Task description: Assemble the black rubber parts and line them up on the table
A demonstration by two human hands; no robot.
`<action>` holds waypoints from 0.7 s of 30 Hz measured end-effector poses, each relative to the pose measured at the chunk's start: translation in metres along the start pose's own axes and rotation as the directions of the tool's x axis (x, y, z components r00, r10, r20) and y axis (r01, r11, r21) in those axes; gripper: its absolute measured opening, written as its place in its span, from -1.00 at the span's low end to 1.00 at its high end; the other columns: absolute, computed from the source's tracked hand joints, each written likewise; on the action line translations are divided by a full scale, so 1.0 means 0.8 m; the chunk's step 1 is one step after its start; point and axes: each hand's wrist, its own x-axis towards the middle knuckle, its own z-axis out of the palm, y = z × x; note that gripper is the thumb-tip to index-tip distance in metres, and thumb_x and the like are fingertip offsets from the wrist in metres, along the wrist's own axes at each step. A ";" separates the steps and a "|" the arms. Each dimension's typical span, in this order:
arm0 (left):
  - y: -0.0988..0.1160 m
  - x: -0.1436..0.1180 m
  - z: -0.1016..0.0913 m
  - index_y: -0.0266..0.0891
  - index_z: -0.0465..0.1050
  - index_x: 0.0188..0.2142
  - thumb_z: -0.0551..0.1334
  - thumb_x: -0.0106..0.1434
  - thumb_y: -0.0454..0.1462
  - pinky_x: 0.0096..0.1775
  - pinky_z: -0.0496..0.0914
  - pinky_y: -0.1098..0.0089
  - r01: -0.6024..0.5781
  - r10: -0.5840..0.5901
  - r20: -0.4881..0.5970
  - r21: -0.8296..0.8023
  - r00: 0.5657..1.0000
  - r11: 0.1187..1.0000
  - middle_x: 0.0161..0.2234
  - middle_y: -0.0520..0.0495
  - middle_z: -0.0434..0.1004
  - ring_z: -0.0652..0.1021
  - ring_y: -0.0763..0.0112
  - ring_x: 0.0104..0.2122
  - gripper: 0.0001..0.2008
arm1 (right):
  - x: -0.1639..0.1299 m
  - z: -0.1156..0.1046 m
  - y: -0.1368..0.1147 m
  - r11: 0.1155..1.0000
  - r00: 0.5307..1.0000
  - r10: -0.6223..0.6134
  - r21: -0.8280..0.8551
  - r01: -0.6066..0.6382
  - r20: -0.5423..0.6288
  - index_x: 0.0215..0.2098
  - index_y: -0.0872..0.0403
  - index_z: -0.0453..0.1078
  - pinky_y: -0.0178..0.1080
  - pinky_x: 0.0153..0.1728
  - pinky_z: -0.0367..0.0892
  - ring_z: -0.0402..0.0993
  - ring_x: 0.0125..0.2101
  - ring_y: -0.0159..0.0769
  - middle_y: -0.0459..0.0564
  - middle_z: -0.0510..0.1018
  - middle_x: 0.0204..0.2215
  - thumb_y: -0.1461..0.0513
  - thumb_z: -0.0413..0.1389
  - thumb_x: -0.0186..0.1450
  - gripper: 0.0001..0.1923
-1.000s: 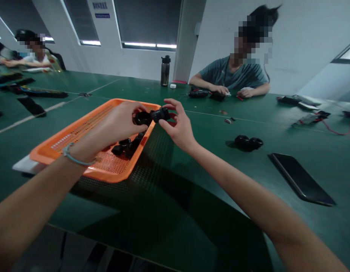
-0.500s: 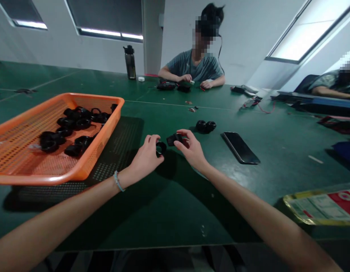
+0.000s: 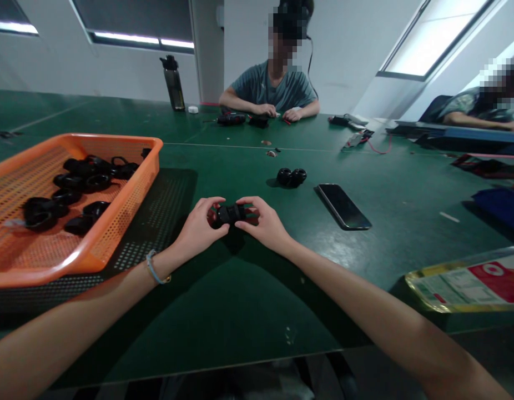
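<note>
Just above the green table, my left hand (image 3: pixel 205 222) is closed around the left end of a black ring-shaped plastic part (image 3: pixel 223 215). From the other side, my right hand (image 3: pixel 263 222) grips a black ribbed plastic piece (image 3: pixel 239 212) between thumb and fingers. The two black pieces meet end to end, with no gap that I can see between them. My fingers cover their outer ends, so how far one sits inside the other is hidden. Beyond my right hand, two round black parts (image 3: pixel 291 177) lie side by side on the table.
An orange basket (image 3: pixel 127 228) with several black parts stands on the left. A phone (image 3: pixel 343 206) lies on the right, and a gold-edged package (image 3: pixel 469 280) nearer the front right. Across the green table (image 3: pixel 248 311) a person (image 3: pixel 273 89) works beside a dark bottle (image 3: pixel 172 83).
My hands have come together, and the ribbed piece in my right hand now meets the ring-shaped part in my left. The whole view has shifted slightly.
</note>
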 end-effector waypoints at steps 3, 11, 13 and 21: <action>-0.003 0.002 -0.002 -0.29 0.37 -0.12 0.23 -0.02 -0.28 -0.25 0.44 0.26 -0.016 0.016 0.007 -0.059 1.000 0.998 -0.23 -0.08 0.33 0.45 0.30 -0.27 -0.59 | 0.000 -0.001 0.005 0.995 0.999 0.014 0.099 -0.018 0.042 -0.12 0.02 0.27 -0.20 -0.14 0.40 0.41 -0.17 -0.34 -0.03 0.35 -0.12 0.38 0.11 0.09 -0.62; -0.012 0.006 -0.005 -0.27 0.35 -0.09 0.25 -0.04 -0.24 -0.14 0.43 0.20 0.102 -0.043 0.164 -0.369 0.986 0.924 -0.12 -0.12 0.39 0.51 0.31 -0.24 -0.54 | 0.003 -0.002 0.010 0.945 0.994 0.074 0.312 -0.097 0.085 -0.18 0.00 0.28 -0.20 -0.16 0.39 0.45 -0.22 -0.34 -0.08 0.40 -0.18 0.33 0.16 0.06 -0.65; -0.012 0.007 -0.005 -0.28 0.33 -0.10 0.26 -0.06 -0.25 -0.11 0.42 0.20 0.138 -0.058 0.204 -0.408 0.977 0.902 -0.15 -0.11 0.43 0.51 0.30 -0.23 -0.53 | 0.002 -0.002 0.009 0.939 0.992 0.082 0.327 -0.109 0.095 -0.18 0.00 0.28 -0.20 -0.17 0.39 0.45 -0.22 -0.34 -0.08 0.41 -0.18 0.32 0.16 0.06 -0.66; -0.005 0.007 -0.006 -0.31 0.33 -0.12 0.30 -0.08 -0.23 -0.05 0.39 0.17 0.187 -0.110 0.203 -0.414 0.973 0.891 -0.17 -0.14 0.49 0.52 0.22 -0.16 -0.51 | -0.001 -0.004 0.001 0.986 0.996 0.080 0.140 -0.085 0.041 -0.14 0.02 0.33 -0.20 -0.19 0.36 0.41 -0.20 -0.32 -0.05 0.46 -0.21 0.32 0.13 0.11 -0.68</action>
